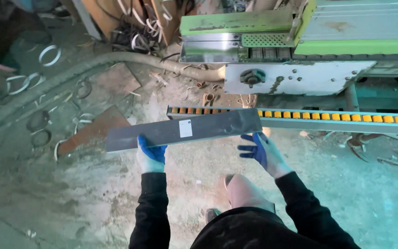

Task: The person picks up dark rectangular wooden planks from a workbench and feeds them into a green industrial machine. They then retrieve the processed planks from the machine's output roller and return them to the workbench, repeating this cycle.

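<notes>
I see one long, flat, dark grey panel [180,130] with a small white label near its middle, held level across the centre of my view. My left hand [151,154], in a blue and white glove, is clenched on the panel's near edge, fingers wrapped up over it, left of the label. My right hand [260,150], gloved the same way, is spread just under the panel's right end at about four o'clock from the label; I cannot tell whether it touches the board or hangs a little apart from it.

The panel's right end lies over the left end of a pale blue roller rail with a row of orange rollers [328,119], which runs off toward three o'clock. Whether the board rests on those rollers or hovers just above them is not clear. Behind the rail, at one o'clock, stands a green and grey woodworking machine [300,46].

By my judgement the board is carried to the rail's start but not yet laid fully along it: most of its length hangs out over the dusty concrete floor [70,203] toward nine o'clock.

Counting: one panel, one rail, one machine, two gloved hands. One thick grey hose [116,60] snakes across the floor at eleven o'clock, with several loose white strap loops [49,54] scattered around it.
</notes>
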